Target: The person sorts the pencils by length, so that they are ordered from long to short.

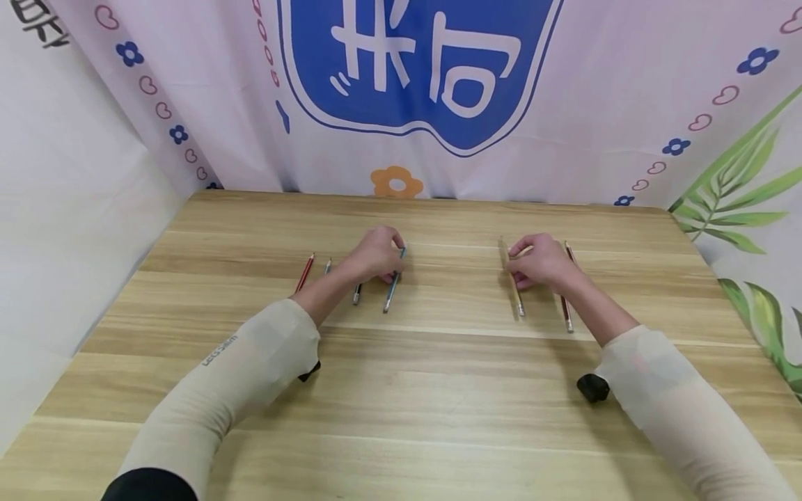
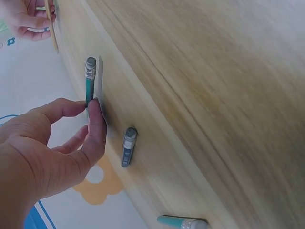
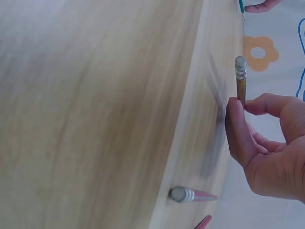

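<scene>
My left hand [image 1: 378, 254] pinches a teal pencil [image 1: 392, 292] between thumb and fingers, its eraser end pointing toward me. A dark pencil [image 2: 127, 147] with a metal-banded eraser lies on the table beside that hand. Further left are a blue pencil [image 1: 328, 266], partly behind my forearm, and a red pencil [image 1: 304, 273]. My right hand [image 1: 537, 259] pinches a yellow pencil [image 1: 516, 296], its eraser end also toward me. In the right wrist view this yellow pencil [image 3: 241, 86] stands apart from its shadow. A dark red pencil [image 1: 567, 313] lies just right, partly hidden under my wrist.
The wood-grain table [image 1: 401, 403] ends at a white curtain [image 1: 595, 139] with a blue emblem and an orange flower. Another red tip [image 3: 204, 222] shows at the lower edge of the right wrist view. A black wrist camera [image 1: 592, 387] sits under my right sleeve.
</scene>
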The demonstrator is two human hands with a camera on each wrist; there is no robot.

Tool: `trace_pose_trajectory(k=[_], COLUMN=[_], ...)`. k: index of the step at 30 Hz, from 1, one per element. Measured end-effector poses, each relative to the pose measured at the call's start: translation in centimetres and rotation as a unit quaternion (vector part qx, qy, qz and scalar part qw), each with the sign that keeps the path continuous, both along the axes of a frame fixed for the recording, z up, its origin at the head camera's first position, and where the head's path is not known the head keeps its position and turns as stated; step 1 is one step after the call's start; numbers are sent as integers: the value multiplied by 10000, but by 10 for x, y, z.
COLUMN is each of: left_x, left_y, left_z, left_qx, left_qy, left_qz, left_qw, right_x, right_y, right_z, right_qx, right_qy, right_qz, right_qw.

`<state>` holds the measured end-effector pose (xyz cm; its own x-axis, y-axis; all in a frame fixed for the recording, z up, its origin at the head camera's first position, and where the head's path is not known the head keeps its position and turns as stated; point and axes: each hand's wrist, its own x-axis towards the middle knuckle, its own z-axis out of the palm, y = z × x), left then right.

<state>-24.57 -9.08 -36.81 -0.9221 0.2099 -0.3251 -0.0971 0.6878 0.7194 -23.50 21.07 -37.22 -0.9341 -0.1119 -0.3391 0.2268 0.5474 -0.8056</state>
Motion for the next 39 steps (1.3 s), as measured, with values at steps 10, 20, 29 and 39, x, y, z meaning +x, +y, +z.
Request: trace_pose_trajectory(k=[10,20,29,39], left_x=[4,6,5,4], left_y=[9,14,18,22], left_z=[6,3,1,0], left_qx=[202,498,552,606], left_qy=[-114,26,17,-19], left_qz=[-41,-181,-242,-340], left_qw=[9997,9986,9982,9976], right_x=[1,4,4,4], right_y=[12,16,21,22], right_z=[-2,2,-1,-2], right_qx=[140,155,238,184], right_qy=[20,-1,51,103], right_qz=[2,4,28,55], right_qw=[9999,9999,9997,9998])
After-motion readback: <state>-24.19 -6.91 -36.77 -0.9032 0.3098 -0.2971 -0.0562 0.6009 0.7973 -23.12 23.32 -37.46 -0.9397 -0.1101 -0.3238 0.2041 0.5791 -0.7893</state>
